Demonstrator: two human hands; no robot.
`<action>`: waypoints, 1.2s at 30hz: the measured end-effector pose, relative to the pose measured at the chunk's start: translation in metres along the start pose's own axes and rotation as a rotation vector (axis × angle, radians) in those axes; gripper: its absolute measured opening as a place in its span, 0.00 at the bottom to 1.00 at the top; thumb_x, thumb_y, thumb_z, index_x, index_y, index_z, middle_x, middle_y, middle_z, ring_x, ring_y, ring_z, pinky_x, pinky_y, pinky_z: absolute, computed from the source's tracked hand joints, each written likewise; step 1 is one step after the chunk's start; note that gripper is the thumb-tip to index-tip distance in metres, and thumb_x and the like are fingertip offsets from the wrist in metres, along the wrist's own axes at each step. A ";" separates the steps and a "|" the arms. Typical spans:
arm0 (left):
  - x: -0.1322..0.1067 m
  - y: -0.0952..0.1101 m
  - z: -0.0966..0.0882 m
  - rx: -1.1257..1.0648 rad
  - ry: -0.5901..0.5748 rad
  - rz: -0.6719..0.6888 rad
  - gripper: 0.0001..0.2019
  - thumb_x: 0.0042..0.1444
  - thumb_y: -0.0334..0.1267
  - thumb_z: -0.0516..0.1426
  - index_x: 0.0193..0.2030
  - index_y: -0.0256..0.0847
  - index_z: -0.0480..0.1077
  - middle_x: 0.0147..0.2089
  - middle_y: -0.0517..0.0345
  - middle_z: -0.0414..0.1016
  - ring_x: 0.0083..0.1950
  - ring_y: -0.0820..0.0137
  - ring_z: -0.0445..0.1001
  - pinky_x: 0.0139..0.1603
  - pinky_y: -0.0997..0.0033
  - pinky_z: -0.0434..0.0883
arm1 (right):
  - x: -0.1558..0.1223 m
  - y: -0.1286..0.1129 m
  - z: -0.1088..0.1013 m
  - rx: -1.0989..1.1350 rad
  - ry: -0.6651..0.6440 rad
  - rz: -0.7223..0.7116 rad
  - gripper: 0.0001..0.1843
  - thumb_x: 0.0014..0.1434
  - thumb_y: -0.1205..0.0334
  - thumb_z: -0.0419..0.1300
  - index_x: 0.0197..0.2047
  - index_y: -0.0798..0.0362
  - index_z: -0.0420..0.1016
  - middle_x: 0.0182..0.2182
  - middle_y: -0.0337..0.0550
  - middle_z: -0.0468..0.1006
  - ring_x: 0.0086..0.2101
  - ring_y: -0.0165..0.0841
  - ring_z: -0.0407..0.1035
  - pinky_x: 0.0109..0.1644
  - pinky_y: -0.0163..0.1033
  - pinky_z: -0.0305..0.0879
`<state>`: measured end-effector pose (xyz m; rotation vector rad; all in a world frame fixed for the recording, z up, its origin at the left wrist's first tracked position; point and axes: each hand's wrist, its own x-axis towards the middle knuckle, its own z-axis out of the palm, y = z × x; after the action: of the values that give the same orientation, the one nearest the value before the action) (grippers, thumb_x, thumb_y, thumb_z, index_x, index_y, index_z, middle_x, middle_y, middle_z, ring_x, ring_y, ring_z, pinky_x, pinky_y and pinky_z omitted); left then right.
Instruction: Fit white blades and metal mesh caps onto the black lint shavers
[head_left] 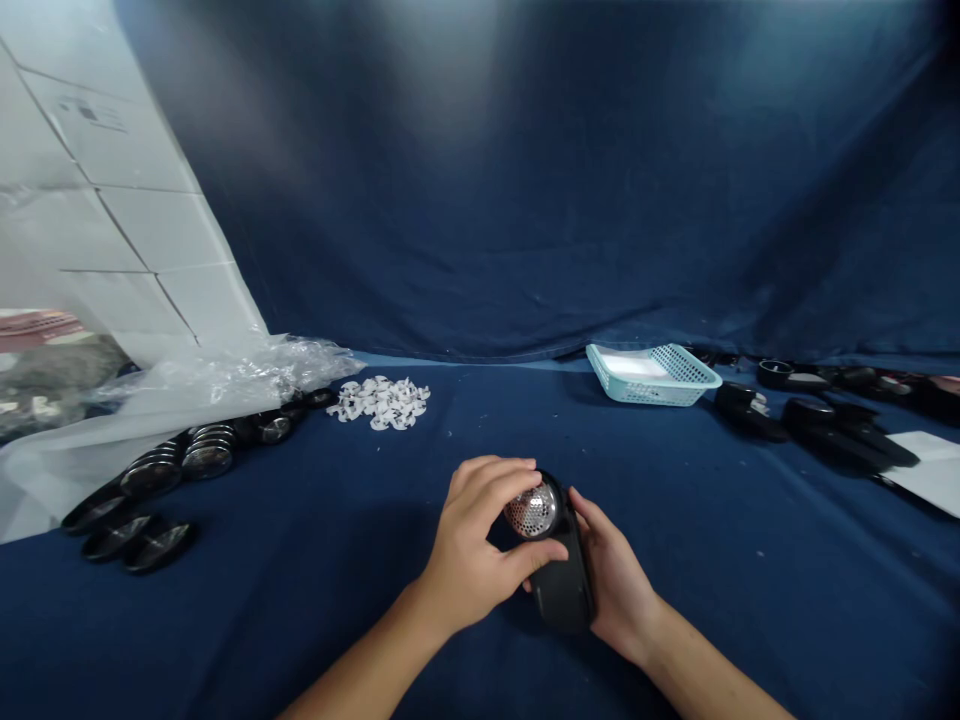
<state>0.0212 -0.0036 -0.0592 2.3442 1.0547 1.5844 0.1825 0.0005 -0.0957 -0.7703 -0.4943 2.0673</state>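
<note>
Now the left hand [472, 540] grips a black lint shaver's [568, 590] perforated metal head [532, 510]; the right hand [619, 580] cradles its six-o'clock end.

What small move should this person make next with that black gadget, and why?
I'd guess a small twist of the left hand on the perforated metal guard, to check that it sits firmly on the black fabric shaver. That hand already grips the guard's edge, while the right hand cradles the body, so the shaver looks braced for turning.
</note>
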 end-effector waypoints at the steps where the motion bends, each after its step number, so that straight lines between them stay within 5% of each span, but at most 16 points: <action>1: 0.000 0.000 0.000 0.007 0.000 -0.005 0.30 0.42 0.43 0.70 0.52 0.49 0.66 0.52 0.52 0.73 0.54 0.58 0.68 0.55 0.51 0.68 | 0.000 0.000 0.000 -0.002 0.000 0.001 0.24 0.60 0.46 0.57 0.48 0.58 0.76 0.35 0.50 0.80 0.26 0.35 0.73 0.30 0.43 0.72; 36: -0.001 0.000 0.004 -0.072 -0.062 -0.157 0.29 0.44 0.44 0.70 0.53 0.48 0.67 0.52 0.53 0.71 0.54 0.61 0.68 0.55 0.57 0.67 | -0.005 -0.002 0.004 -0.055 0.020 -0.027 0.24 0.62 0.46 0.55 0.47 0.58 0.76 0.35 0.50 0.80 0.27 0.34 0.71 0.33 0.42 0.71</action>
<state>0.0241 -0.0033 -0.0619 2.1902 1.1184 1.4590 0.1825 -0.0027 -0.0899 -0.8115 -0.5499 2.0264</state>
